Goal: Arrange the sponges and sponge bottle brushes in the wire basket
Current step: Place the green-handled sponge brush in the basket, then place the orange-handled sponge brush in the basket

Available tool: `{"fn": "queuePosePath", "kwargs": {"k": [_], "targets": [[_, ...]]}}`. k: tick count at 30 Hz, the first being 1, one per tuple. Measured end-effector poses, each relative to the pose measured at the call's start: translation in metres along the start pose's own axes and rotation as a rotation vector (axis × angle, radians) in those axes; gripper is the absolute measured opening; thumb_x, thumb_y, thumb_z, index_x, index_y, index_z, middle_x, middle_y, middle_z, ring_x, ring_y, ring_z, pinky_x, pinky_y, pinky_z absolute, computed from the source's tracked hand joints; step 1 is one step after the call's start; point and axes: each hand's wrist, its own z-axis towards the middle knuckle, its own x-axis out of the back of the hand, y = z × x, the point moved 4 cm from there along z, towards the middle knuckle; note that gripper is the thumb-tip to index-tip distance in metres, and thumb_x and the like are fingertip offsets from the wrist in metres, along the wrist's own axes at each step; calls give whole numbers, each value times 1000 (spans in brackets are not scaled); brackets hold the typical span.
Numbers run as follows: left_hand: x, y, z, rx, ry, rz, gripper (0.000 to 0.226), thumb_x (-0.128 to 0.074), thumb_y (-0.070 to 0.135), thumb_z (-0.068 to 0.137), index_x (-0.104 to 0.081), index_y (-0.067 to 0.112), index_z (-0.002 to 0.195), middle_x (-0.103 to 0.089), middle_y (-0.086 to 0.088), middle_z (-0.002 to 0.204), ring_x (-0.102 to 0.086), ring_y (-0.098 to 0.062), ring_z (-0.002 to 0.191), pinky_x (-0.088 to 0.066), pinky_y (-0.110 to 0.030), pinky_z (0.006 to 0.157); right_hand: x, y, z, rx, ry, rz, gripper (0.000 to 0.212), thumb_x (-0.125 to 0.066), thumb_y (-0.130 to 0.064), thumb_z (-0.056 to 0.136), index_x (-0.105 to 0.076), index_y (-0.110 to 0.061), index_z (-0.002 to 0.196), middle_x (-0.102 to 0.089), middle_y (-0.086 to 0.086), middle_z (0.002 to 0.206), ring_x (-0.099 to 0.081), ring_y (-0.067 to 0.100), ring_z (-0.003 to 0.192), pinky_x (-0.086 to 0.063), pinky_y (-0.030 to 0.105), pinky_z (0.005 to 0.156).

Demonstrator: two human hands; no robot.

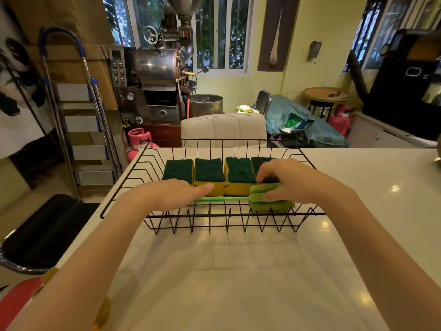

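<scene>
A black wire basket sits on the white counter. Inside, several yellow sponges with dark green scouring tops lie side by side in a row. In front of them a green sponge bottle brush lies crosswise, its sponge head at the right and its thin green handle running left. My right hand rests on the brush's sponge head, fingers pressed on it and partly covering the rightmost sponge. My left hand lies over the handle's left end, hiding it.
The white counter stretches toward me below the basket. A cream padded chair back stands just beyond the counter's far edge. A stepladder, pink gas cylinder and a metal roasting machine stand at the back left.
</scene>
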Motion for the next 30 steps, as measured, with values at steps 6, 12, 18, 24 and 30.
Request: {"fn": "queuePosePath", "kwargs": {"k": [6, 12, 18, 24, 30], "targets": [[19, 2, -29, -51, 99, -45, 63, -15, 60, 86, -32, 28, 137, -35, 0, 147, -31, -21, 134, -20, -38, 110, 15, -46, -20, 201, 108, 215, 64, -71, -24, 75, -37, -33, 129, -51, -9, 119, -46, 6, 107, -38, 21, 87], [23, 0, -76, -318, 290, -210, 46, -28, 47, 90, -27, 39, 136, -45, 16, 129, -40, 1, 106, -31, -16, 86, 16, -106, -52, 365, 94, 405, 69, -72, -36, 72, -29, -47, 125, -49, -16, 121, -49, -2, 108, -43, 19, 91], [-1, -39, -121, -356, 458, -286, 56, -33, 60, 76, -21, 53, 130, -27, 41, 124, -30, 19, 111, -26, -13, 92, -21, -155, -76, 428, -107, 465, 77, -72, -42, 71, -24, -43, 132, -46, -16, 130, -51, 0, 108, -48, 25, 92], [-39, -85, -162, -295, 485, -246, 58, -48, 73, 58, -33, 65, 113, -32, 42, 125, -29, 15, 124, -33, -7, 87, -70, -195, -90, 460, -381, 341, 67, -69, -51, 69, -35, -41, 126, -51, -15, 118, -54, 5, 97, -52, 28, 82], [-67, -114, -169, -214, 397, -225, 59, -68, 57, 59, -39, 61, 111, -25, 28, 138, -23, 1, 131, -28, -26, 108, -98, -210, -96, 421, -444, 185, 70, -65, -57, 71, -31, -36, 128, -58, -5, 105, -53, 11, 85, -52, 37, 78]]}}
